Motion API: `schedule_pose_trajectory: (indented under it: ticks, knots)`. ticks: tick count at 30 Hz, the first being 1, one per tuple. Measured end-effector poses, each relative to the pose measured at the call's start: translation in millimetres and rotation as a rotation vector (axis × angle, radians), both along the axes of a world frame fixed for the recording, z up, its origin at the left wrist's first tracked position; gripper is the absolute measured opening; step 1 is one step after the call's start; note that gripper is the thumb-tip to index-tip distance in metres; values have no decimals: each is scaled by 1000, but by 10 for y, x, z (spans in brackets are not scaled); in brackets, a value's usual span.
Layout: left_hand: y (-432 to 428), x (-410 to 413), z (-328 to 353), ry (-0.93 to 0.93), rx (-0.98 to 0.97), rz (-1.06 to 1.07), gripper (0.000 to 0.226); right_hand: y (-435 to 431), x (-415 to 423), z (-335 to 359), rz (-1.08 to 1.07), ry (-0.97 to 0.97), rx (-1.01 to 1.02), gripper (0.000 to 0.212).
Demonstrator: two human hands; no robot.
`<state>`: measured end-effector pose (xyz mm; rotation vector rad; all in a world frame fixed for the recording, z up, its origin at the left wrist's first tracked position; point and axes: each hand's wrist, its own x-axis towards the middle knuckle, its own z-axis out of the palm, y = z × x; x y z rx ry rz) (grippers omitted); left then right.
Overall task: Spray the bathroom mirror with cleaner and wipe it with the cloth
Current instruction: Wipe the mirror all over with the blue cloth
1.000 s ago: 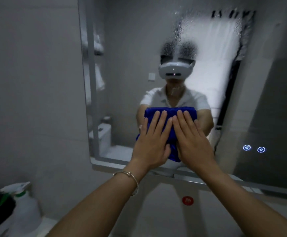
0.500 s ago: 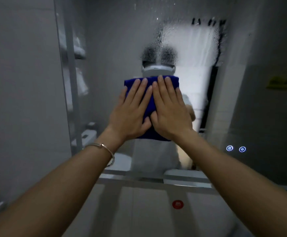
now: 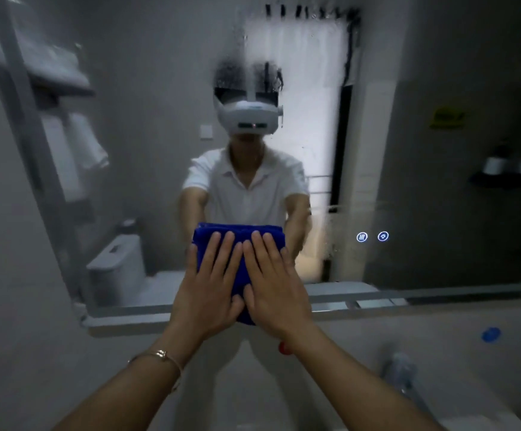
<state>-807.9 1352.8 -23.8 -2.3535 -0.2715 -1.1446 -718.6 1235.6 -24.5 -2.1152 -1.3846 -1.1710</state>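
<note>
Both hands flat on the blue cloth [image 3: 239,236], low on the bathroom mirror [image 3: 159,119].
Left hand [image 3: 209,290] and right hand [image 3: 276,287] lie side by side, thumbs nearly touching. The fingers are straight and spread and point up. The palms press the folded cloth against the glass and neither hand curls round it. The cloth sits just above the mirror's lower frame edge [image 3: 377,301], and its bottom corner shows between the wrists. Bracelet [image 3: 159,356] on the left wrist. A film of droplets [image 3: 231,73] covers the upper glass. Two lit touch icons [image 3: 372,236] sit right of the cloth, well apart from it.
</note>
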Motion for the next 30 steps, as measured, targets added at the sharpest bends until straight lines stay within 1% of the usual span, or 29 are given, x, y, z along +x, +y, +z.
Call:
schedule_pose_trajectory:
  ticks: [3,6,9,15,20,24,28,30]
  knots:
    - [-168,206,553,-48,16,-11,77,-105,135,530,6,91,90,74]
    - [-331,350,717,-87,-31,-26,74,-235,229,754,-4,55,74,68]
    - [-453,419,601,-98,-69,-27,76,-364,298,689,-2,3,26,67]
    - [-980,857,604,-5,-61,-74,78,-913,773,538,-133,-11,67,67]
    - [-1643,1519,474,46,10,-91,77,-1604,1330,353,-223,117,42,70]
    - [-2120,1983,205,134,79,-86,79,-2095,1695,12,-293,255,68,69]
    - [-2276,2095,-58,122,65,-64,76,-2185,1762,-232,-303,264,100,79]
    - [-2225,2026,-106,126,107,-62,75,-2128,1703,-302,-312,272,113,82]
